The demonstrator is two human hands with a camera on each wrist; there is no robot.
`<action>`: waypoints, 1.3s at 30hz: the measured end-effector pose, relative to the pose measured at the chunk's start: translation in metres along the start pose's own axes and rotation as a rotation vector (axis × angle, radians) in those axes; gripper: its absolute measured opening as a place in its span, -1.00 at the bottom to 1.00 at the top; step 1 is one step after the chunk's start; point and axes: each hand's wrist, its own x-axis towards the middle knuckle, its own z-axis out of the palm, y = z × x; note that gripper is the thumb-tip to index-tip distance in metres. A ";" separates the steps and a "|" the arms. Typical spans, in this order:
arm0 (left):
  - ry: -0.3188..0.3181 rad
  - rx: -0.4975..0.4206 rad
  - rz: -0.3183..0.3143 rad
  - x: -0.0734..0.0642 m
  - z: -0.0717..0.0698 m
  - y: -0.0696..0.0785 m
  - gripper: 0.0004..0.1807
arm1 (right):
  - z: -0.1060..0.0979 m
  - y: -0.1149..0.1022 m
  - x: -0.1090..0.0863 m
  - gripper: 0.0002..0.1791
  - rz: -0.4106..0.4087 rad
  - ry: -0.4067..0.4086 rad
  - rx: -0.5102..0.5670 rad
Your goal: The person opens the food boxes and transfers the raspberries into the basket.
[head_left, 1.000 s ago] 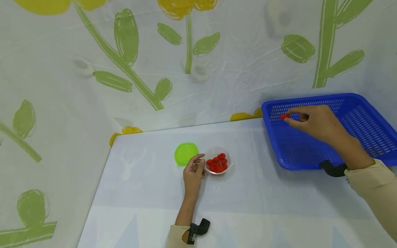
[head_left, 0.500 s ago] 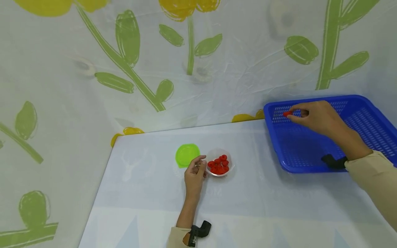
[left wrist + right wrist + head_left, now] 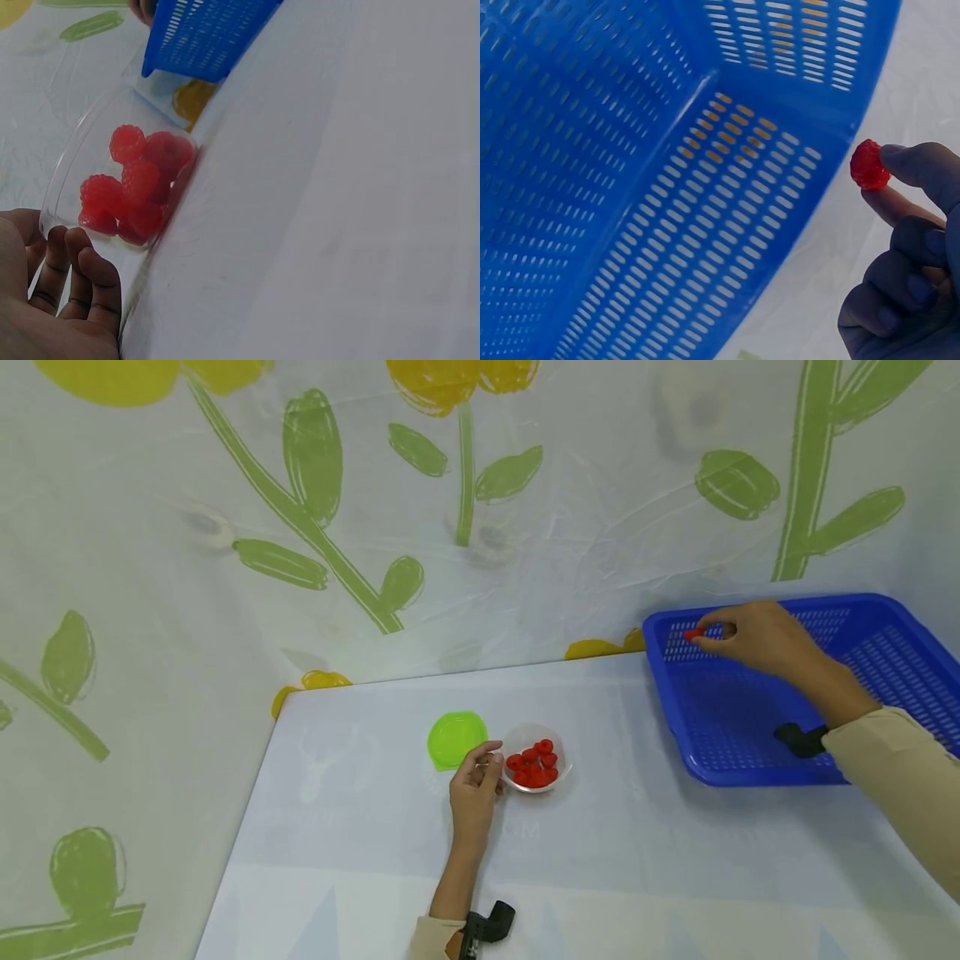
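In the head view my right hand [image 3: 765, 635] is over the left part of a blue plastic basket [image 3: 671, 727]. Its thumb and index finger pinch one red raspberry [image 3: 869, 166], close to the basket's rim in the right wrist view; the other fingers are curled. My left hand [image 3: 474, 793] holds the left side of a clear plastic container [image 3: 71, 161], fingertips right at its rim. Several raspberries [image 3: 139, 184] lie inside that container. Behind the left hand sits a bright green lid [image 3: 454, 737], its lower right edge partly overlapped by the fingers.
The white-covered table [image 3: 360, 827] meets a wall sheet [image 3: 570, 527] printed with flowers and green leaves. The basket stands at the back right, against that sheet. Black wrist cameras [image 3: 491, 922] sit on both forearms.
The right hand, still pinching the raspberry, has shifted slightly up and back relative to the basket. The left hand stays at the container. The whole head view has drifted a little.
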 end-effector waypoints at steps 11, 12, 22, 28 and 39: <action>0.004 -0.017 -0.013 0.000 -0.001 0.001 -0.75 | 0.015 0.011 0.011 -0.64 0.001 -0.063 0.000; 0.006 -0.014 -0.013 0.000 -0.002 0.001 -0.75 | 0.017 0.011 0.011 -0.65 0.004 -0.065 0.001; 0.002 -0.028 -0.024 0.002 -0.001 -0.005 -0.75 | 0.030 0.022 0.017 -0.70 0.004 -0.108 -0.018; 0.012 -0.033 -0.038 0.006 -0.002 -0.027 -0.73 | 0.036 0.026 0.017 -0.69 -0.003 -0.140 -0.018; 0.002 -0.038 -0.032 0.006 -0.003 -0.027 -0.73 | 0.051 0.032 0.022 -0.72 -0.026 -0.163 -0.015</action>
